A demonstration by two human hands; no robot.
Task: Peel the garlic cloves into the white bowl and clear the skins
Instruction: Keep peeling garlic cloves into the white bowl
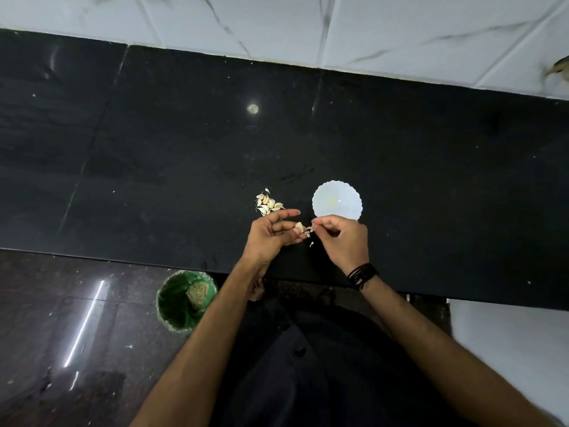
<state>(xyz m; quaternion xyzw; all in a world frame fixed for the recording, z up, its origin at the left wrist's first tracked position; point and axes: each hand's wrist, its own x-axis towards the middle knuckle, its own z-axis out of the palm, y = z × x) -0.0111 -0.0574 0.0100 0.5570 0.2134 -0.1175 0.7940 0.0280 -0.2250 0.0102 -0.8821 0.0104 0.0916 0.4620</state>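
A small pile of unpeeled garlic cloves (pixel 267 204) lies on the black counter, left of a white scalloped bowl (pixel 337 200). My left hand (pixel 272 234) pinches one garlic clove (pixel 299 226) between thumb and fingers, its index finger stretched out above. My right hand (pixel 341 238) is curled just right of it and pinches a strip of skin (pixel 310 230) coming off that clove. A loose bit of skin (pixel 311 244) lies on the counter below the hands. The bowl holds one pale yellowish bit.
The black counter (pixel 184 155) runs wide to both sides, with white marbled wall tiles (pixel 369 32) behind. A green bin (pixel 184 300) holding scraps stands on the dark floor below the counter's front edge, left of my left arm.
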